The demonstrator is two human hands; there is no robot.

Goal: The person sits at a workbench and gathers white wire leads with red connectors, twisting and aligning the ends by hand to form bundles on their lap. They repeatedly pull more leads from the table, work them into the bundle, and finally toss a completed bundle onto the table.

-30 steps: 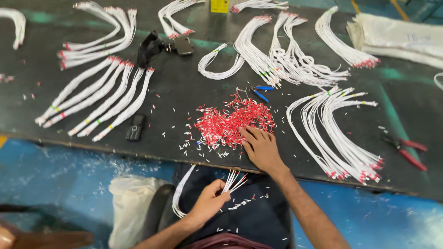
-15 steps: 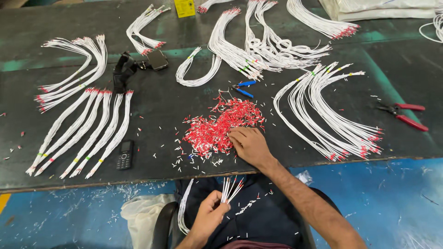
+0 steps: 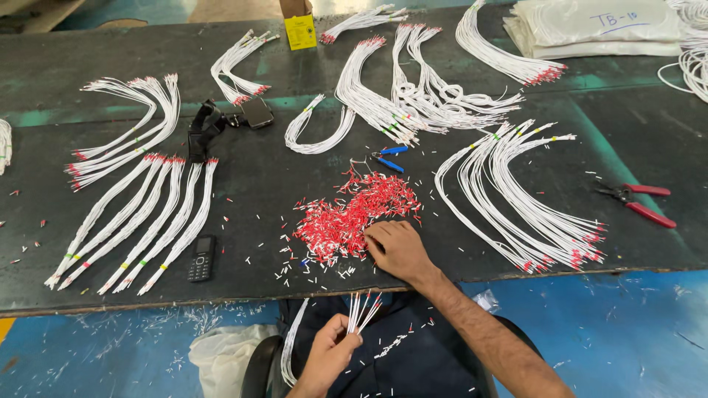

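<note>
Left hand (image 3: 328, 357) clamped on white wires (image 3: 361, 313) — ends up, below the counter (image 3: 258, 184) edge; right hand (image 3: 394, 247) loosely curled on red ferrules (image 3: 354, 214).

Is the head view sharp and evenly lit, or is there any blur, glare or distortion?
Head view: mostly sharp, with soft, even light; the pile of red ferrules is crisp, the right hand casts only a faint shadow, the left hand looks slightly soft, and the dark table edges bow from the wide lens.
</note>
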